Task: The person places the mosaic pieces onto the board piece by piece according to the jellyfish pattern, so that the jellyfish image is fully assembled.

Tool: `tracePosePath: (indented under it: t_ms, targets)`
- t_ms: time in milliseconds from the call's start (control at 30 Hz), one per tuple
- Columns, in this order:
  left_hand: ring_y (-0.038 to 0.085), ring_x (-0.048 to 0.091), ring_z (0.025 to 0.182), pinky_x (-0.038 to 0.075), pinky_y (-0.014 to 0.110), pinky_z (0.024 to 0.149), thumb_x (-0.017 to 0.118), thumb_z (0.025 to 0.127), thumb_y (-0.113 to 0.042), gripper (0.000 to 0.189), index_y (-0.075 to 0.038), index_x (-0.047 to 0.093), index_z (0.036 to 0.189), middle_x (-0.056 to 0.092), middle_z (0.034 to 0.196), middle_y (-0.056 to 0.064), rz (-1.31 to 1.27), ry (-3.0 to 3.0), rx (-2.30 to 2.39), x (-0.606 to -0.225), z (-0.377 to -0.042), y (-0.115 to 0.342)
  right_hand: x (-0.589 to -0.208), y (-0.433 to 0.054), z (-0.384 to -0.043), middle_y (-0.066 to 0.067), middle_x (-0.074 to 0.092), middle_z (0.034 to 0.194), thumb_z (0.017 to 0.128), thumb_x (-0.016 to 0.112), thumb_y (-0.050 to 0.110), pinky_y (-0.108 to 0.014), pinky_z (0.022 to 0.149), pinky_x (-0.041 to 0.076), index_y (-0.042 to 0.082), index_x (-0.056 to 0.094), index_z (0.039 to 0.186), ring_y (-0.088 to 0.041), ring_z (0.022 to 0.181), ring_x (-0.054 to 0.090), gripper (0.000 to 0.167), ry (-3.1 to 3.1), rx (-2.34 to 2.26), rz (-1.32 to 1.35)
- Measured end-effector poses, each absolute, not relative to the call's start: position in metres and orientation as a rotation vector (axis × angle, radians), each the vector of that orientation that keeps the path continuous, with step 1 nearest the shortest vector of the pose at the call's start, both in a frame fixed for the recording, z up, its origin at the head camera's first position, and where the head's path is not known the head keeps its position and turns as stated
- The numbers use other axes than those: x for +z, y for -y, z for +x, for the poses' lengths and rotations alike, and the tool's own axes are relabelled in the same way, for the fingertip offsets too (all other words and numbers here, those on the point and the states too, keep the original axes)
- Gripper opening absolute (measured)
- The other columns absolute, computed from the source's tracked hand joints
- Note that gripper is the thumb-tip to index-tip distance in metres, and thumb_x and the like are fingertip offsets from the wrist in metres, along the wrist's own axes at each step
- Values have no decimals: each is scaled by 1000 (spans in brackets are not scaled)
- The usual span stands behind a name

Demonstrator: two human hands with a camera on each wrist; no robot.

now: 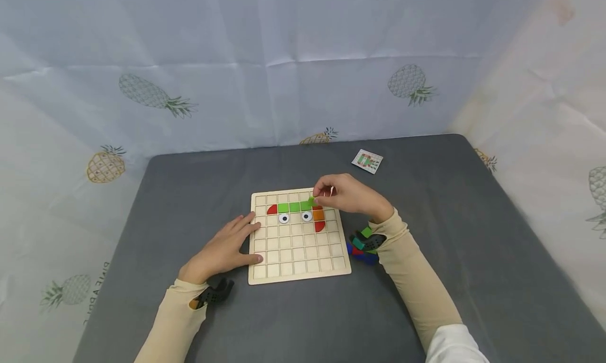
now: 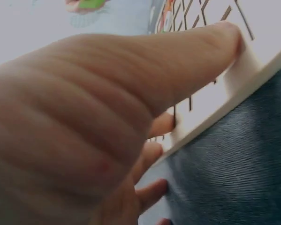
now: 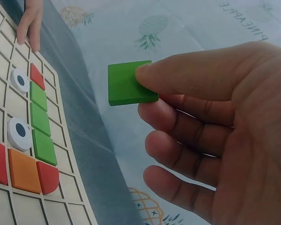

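A green tile is pinched between the thumb and forefinger of the right hand, its other fingers curled loosely beneath. In that grip the tile is held above the far right part of the wooden board — raised, not yet seated in any cell. Below it, three green squares are set in a row between red pieces; an orange square is placed at the right, and two eye discs are laid on the row's near side. The board's left edge is touched by the left hand, its fingers spread. By the right edge, loose pieces are partly hidden. Farther off, a card is laid on the grey counter.

The step in hand is judged to be the placing of one more tile. For the next move, the tile probably needs to be levelled, squared to the grid lines and released without its neighbours being nudged — which cell is meant cannot be told.
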State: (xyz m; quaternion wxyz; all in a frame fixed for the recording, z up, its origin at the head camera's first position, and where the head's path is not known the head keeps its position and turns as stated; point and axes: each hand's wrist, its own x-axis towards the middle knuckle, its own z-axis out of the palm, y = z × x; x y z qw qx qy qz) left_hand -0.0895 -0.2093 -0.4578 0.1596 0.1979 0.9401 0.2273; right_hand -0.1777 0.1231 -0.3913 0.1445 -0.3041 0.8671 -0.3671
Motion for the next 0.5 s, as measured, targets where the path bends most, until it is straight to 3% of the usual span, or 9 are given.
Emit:
tracePosePath:
  t_ms: [133, 500]
  targets:
    - [42, 21, 155, 23, 64, 123, 76, 88, -45, 83, -10, 43, 155, 22, 170, 12, 553, -2705, 606, -455, -87, 212, -395, -120, -180, -1, 65, 90, 98, 68, 17, -30, 65, 47, 13, 71, 105, -17, 79, 54, 8, -2503, -1041, -870]
    - [36, 14, 159, 7, 57, 128, 64, 96, -52, 81, -15, 32, 160, 21, 171, 8, 580, -2835, 768, -491, -72, 215, -412, -117, -185, -2, 67, 92, 100, 65, 16, -28, 68, 47, 10, 71, 108, -18, 81, 54, 11, -2511, -1055, -835]
